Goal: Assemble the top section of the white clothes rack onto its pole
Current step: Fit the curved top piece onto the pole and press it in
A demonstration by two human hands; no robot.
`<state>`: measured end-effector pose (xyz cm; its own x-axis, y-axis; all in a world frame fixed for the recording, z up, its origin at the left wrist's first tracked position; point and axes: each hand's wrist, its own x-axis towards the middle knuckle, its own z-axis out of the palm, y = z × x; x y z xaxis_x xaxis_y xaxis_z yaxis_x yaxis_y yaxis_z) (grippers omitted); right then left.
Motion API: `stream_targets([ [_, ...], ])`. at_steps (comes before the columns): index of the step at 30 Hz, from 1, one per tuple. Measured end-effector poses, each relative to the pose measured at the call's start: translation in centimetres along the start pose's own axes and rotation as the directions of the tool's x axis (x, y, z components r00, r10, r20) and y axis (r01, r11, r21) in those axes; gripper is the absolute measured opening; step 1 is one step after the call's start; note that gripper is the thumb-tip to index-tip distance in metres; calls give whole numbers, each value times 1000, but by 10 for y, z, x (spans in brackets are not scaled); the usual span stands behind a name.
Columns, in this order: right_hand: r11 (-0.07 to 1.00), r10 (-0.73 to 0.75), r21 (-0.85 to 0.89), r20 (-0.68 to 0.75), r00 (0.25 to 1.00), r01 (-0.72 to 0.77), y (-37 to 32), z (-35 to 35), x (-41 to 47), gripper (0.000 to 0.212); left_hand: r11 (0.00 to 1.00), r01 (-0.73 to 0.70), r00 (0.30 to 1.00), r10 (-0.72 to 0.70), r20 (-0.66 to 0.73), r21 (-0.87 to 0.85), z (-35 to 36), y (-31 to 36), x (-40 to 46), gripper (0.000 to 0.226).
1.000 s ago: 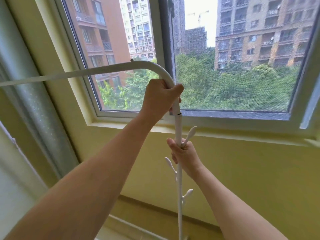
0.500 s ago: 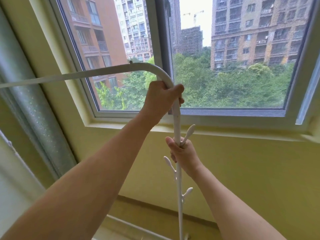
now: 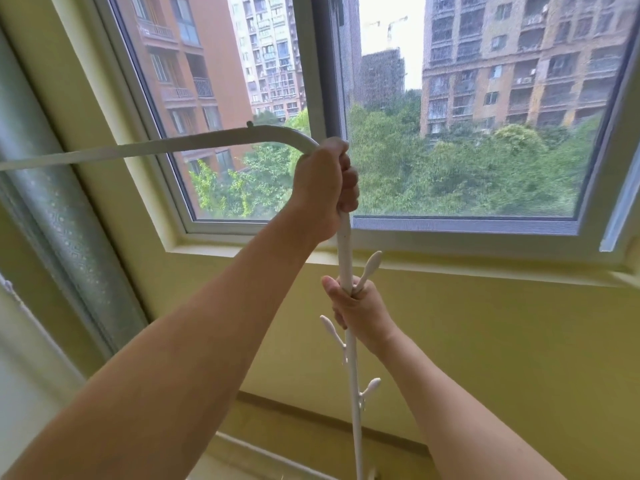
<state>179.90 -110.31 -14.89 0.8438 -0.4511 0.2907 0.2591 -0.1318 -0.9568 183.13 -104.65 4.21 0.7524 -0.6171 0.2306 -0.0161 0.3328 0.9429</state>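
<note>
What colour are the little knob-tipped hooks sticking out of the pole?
White, matching the thin metal pole; the knob-tipped hooks show clearly in the head view.

Ahead of you, a window [image 3: 450, 223] with a pale frame, mesh screen across its right pane. Through the glass you see brick-red and tan apartment blocks [image 3: 519, 64] above green treetops [image 3: 433, 168]. Yellow wall [image 3: 502, 341] below the sill. At your left, a patterned frosted panel [image 3: 59, 230].

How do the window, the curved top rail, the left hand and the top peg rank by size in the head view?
1. window
2. curved top rail
3. left hand
4. top peg
Nearness to the camera enlarges the hand.
</note>
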Motion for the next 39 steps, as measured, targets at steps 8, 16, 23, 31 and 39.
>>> stream_targets([
  [8, 1000, -10, -16, 75, 997, 11, 7, 12, 22, 45, 1000, -2, 995, 5, -100, 30, -16, -3, 18, 56],
  [16, 999, -38, -14, 112, 993, 40, 17, 25, 36, 53, 999, 3, 994, 1, -109, 35, -35, -5, 27, 56],
  [23, 997, -79, 24, 102, 992, 77, 23, 20, 40, 53, 999, -39, 995, 41, -92, 16, -35, -25, 28, 57],
  [31, 997, -62, 53, 118, 991, 56, 25, 20, 40, 46, 997, -75, 996, 75, -38, -10, -42, -31, 27, 58],
  [39, 995, -92, 60, 123, 988, 85, 23, 20, 42, 48, 998, -61, 997, 62, -36, 25, -44, -30, 32, 58],
])
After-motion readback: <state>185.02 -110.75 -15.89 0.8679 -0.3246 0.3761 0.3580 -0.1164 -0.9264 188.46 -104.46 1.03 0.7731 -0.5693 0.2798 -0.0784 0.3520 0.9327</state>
